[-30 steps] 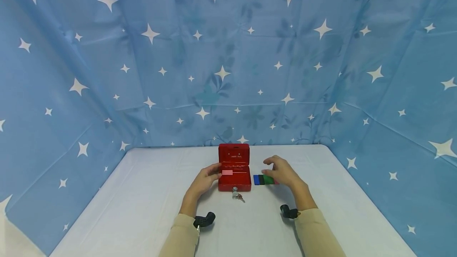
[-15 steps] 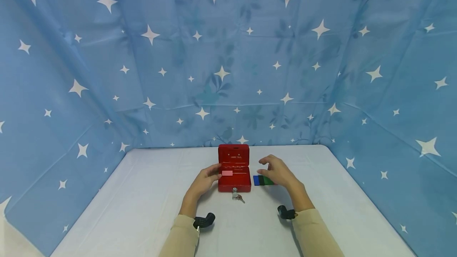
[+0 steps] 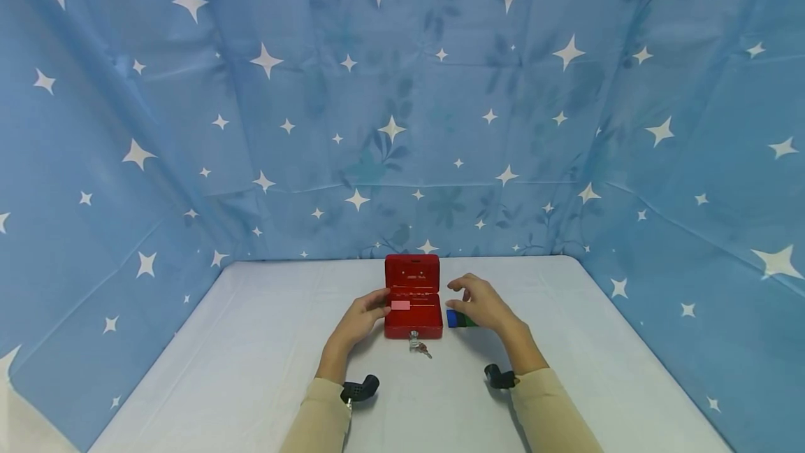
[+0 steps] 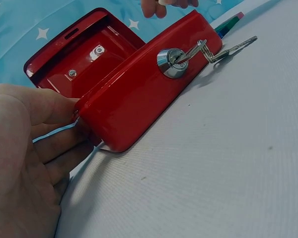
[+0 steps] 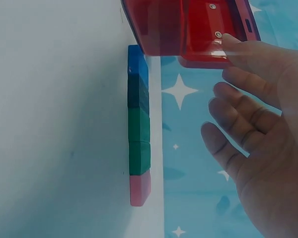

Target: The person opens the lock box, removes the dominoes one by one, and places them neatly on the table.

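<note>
A red cash box point(image 3: 428, 331) stands on the table with its lid point(image 3: 411, 271) raised. My left hand point(image 3: 356, 324) rests at the box's left side, fingers relaxed against the wall and thumb at the rim. A pink block point(image 3: 400, 305) lies inside, near that hand. In the lock at the front sits a key, with a second key point(image 4: 238, 47) hanging from it. To the right of the box, my right hand point(image 3: 484, 305) hovers with fingers bent loosely, nothing visible between them. Under it lies a row of coloured blocks, with a blue block point(image 5: 137, 67) nearest the box and a pink block point(image 5: 140, 189) at the far end.
A white cloth point(image 3: 251, 369) covers the table. Behind and on both sides hangs a blue curtain point(image 3: 302, 89) with white stars. A black camera mount point(image 3: 360, 388) is worn on the left wrist, another camera mount point(image 3: 499, 377) on the right.
My right hand has moved left toward the box, above the row of blocks, and covers more of it. My left hand and the box have stayed where they were.
</note>
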A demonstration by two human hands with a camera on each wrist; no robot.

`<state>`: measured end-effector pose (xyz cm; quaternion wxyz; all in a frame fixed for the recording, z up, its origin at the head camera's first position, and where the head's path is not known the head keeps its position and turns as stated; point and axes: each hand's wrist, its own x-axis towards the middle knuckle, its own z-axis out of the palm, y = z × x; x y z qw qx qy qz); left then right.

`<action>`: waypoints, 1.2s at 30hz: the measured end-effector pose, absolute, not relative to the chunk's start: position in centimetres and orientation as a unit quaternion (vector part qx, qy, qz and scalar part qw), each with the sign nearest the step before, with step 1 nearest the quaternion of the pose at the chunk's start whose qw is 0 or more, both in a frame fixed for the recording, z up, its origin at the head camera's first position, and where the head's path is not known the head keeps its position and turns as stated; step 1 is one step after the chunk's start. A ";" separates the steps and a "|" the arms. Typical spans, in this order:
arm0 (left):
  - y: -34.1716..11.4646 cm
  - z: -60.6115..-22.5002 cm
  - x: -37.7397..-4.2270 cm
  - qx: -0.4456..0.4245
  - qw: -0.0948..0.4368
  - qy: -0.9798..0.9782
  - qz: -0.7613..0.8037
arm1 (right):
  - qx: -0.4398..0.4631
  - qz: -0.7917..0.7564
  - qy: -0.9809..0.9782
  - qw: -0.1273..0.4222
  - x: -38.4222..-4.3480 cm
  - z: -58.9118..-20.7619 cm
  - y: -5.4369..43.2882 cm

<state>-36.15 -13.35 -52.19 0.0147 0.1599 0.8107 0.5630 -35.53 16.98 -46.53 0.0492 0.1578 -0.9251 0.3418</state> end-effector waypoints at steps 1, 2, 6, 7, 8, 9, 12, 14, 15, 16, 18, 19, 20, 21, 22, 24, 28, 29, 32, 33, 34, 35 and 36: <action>-13.3 -52.2 -36.1 0.160 0.015 0.811 0.563 | 0.159 0.343 -0.924 0.049 -35.5 -46.5 16.9; -13.3 -52.1 -36.1 0.159 0.015 0.811 0.563 | 0.160 0.342 -0.925 0.048 -35.5 -46.6 16.8; -13.3 -52.1 -36.1 0.158 0.017 0.808 0.567 | 0.170 0.341 -0.923 0.051 -35.5 -46.7 16.5; -13.3 -52.1 -36.1 0.159 0.017 0.808 0.567 | 0.173 0.341 -0.923 0.051 -35.5 -46.7 16.4; -13.3 -52.1 -36.1 0.158 0.017 0.808 0.567 | 0.176 0.339 -0.922 0.053 -35.4 -46.8 16.3; -13.3 -52.1 -36.1 0.158 0.017 0.808 0.568 | 0.180 0.340 -0.921 0.054 -35.4 -46.8 16.3; -13.3 -52.2 -36.1 0.156 0.018 0.810 0.565 | 0.190 0.345 -0.918 0.051 -35.3 -46.8 16.0; -13.3 -52.2 -36.1 0.158 0.017 0.812 0.562 | 0.196 0.351 -0.914 0.049 -35.2 -46.7 15.8; -13.3 -52.2 -36.1 0.156 0.018 0.812 0.561 | 0.198 0.354 -0.913 0.048 -35.2 -46.7 15.7; -13.3 -52.1 -36.1 0.156 0.018 0.813 0.561 | 0.200 0.356 -0.912 0.046 -35.2 -46.6 15.6; -13.3 -52.1 -36.1 0.155 0.017 0.811 0.563 | 0.201 0.359 -0.910 0.046 -35.1 -46.6 15.5; -13.2 -52.1 -36.1 0.155 0.017 0.811 0.563 | 0.201 0.360 -0.910 0.045 -35.0 -46.5 15.4; -13.2 -52.1 -36.1 0.152 0.018 0.811 0.565 | 0.201 0.360 -0.910 0.044 -35.0 -46.5 15.3; -13.2 -52.2 -36.1 0.155 0.016 0.812 0.562 | 0.201 0.359 -0.910 0.044 -35.0 -46.5 15.3; -13.3 -52.2 -36.1 0.156 0.016 0.812 0.562 | 0.202 0.360 -0.910 0.043 -35.0 -46.4 15.2; -13.3 -52.2 -36.2 0.155 0.016 0.813 0.561 | 0.204 0.361 -0.909 0.043 -34.9 -46.3 15.1; -13.3 -52.2 -36.2 0.151 0.015 0.814 0.561 | 0.222 0.364 -0.903 0.048 -35.0 -46.4 14.7; -13.3 -52.2 -36.2 0.152 0.013 0.814 0.561 | 0.227 0.364 -0.902 0.049 -35.1 -46.4 14.6; -13.2 -52.2 -36.2 0.154 0.012 0.814 0.559 | 0.239 0.367 -0.898 0.045 -35.0 -46.3 14.3; -13.2 -52.2 -36.2 0.154 0.012 0.815 0.559 | 0.241 0.367 -0.897 0.043 -34.9 -46.3 14.1; -13.2 -52.2 -36.2 0.155 0.012 0.815 0.558 | 0.242 0.370 -0.896 0.041 -34.9 -46.3 14.0; -13.2 -52.2 -36.2 0.154 0.012 0.816 0.558 | 0.241 0.373 -0.895 0.038 -34.8 -46.2 13.9; -13.2 -52.2 -36.2 0.155 0.013 0.816 0.557 | 0.240 0.375 -0.895 0.035 -34.7 -46.2 13.7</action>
